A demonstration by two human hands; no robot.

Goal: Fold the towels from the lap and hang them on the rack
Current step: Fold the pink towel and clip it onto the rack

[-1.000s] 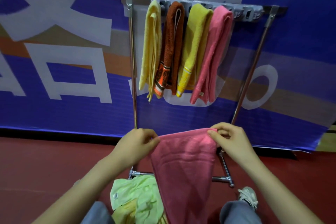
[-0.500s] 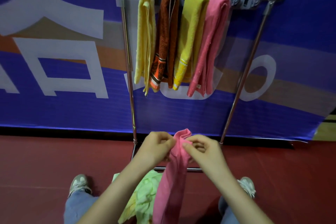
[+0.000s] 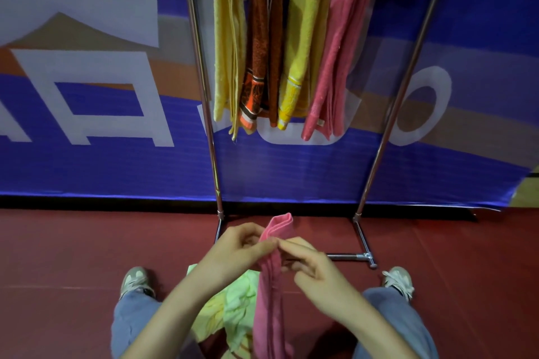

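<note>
Blue banner (image 3: 87,160) with big white characters and an orange band fills the background, standing on a dark red floor (image 3: 58,256). Against it stands the metal rack (image 3: 204,90), and four towels hang side by side from its top bar: a pale yellow towel (image 3: 229,38), a brown towel (image 3: 267,23) with an orange patterned end, a mustard towel (image 3: 306,32) and a pink hanging towel (image 3: 341,46). The right part of the bar is bare.

Both forearms rise from the bottom edge and meet in front of the rack's base. The left hand (image 3: 236,251) has its fingers curled inward and pinches the folded pink towel (image 3: 269,300) from the left, close under its top. The right hand (image 3: 312,268) pinches the same spot from the right with thumb and forefinger, its other fingers loosely bent below. The two hands nearly touch across the cloth. The towel's doubled top edge sticks up just above the fingers, and the rest hangs as a narrow strip between the knees.

On the lap, left of that strip, lies a crumpled pale green towel (image 3: 239,306). Blue jeans (image 3: 131,326) and light shoes (image 3: 135,281) show on either side.
</note>
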